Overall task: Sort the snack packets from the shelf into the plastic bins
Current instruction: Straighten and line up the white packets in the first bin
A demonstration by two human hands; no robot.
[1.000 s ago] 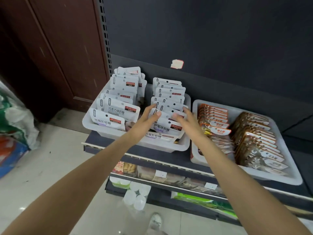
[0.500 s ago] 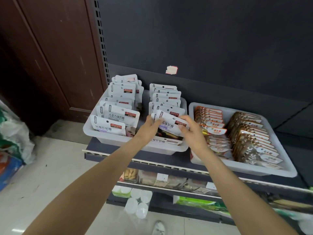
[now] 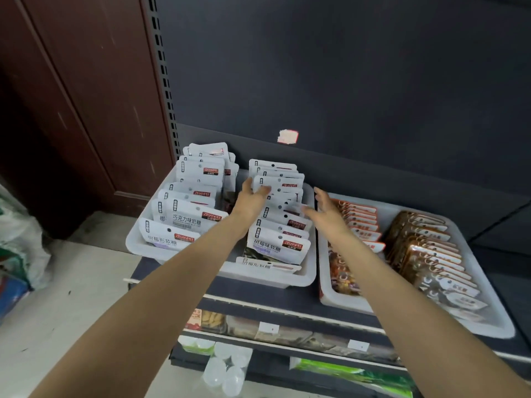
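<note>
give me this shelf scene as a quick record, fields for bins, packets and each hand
left bin: white plastic bin, two rows of white packets standing upright
right bin: white plastic bin, a row of orange packets and a row of brown packets
left hand: left hand on the right row of white packets, thumb on a packet's top edge
right hand: right hand open, fingers spread, above the two bins' adjoining walls, holding nothing
lower shelf: more goods, price tags on its rail

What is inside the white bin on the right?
The right bin holds two rows of upright packets: orange-topped packets on its left and brown packets on its right. The right forearm covers part of the orange row, and the bin floor is hidden.
</note>
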